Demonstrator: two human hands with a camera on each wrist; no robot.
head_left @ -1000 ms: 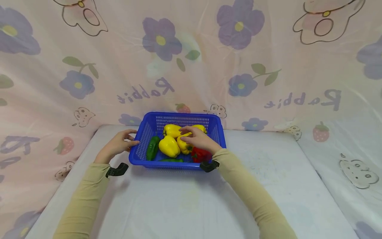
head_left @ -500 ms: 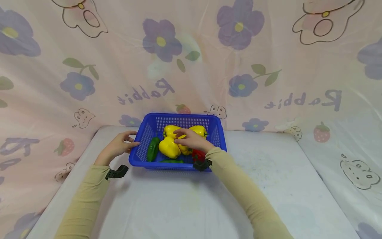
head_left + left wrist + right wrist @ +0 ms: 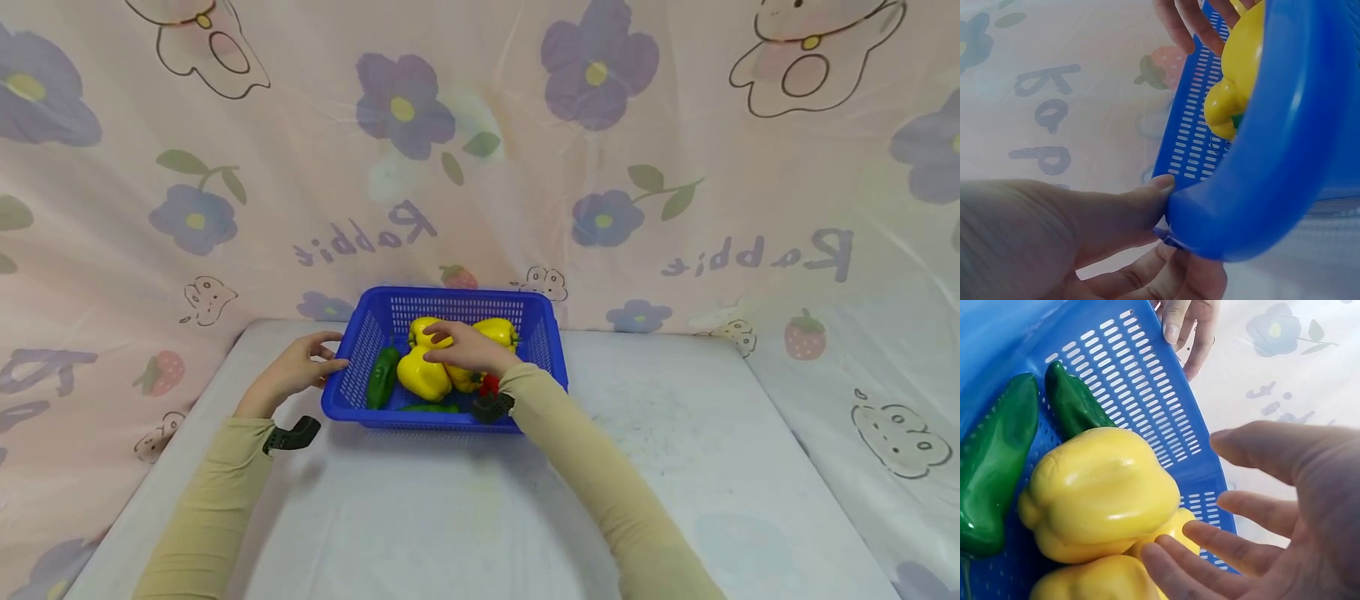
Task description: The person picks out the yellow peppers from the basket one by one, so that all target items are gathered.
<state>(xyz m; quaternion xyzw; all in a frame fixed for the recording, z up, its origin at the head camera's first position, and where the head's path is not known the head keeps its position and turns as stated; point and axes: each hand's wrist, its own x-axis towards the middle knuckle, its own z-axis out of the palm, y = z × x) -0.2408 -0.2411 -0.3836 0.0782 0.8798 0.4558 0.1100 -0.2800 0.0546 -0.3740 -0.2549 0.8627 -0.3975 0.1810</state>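
A blue perforated plastic basket (image 3: 551,333) stands at the back of the table. My left hand (image 3: 288,371) grips its left rim, thumb on top and fingers below, as the left wrist view shows. Over the basket's middle hovers my right hand (image 3: 472,348), fingers spread and relaxed with nothing in them. Under and beside it lie several yellow bell peppers (image 3: 423,375), the front one just left of the fingertips. A long green pepper (image 3: 383,377) leans by the left wall; another green pepper (image 3: 997,469) lies along the front. A red pepper (image 3: 489,383) is mostly hidden by the right wrist.
The white-covered table (image 3: 420,517) stretches in front of the basket and to both sides. A printed fabric curtain (image 3: 495,192) rises right behind it and along the sides. Each wrist wears a black strap mount (image 3: 294,434).
My right hand has moved left over the peppers, uncovering the back right yellow pepper and covering more of the red one. My left hand stays at the basket's rim.
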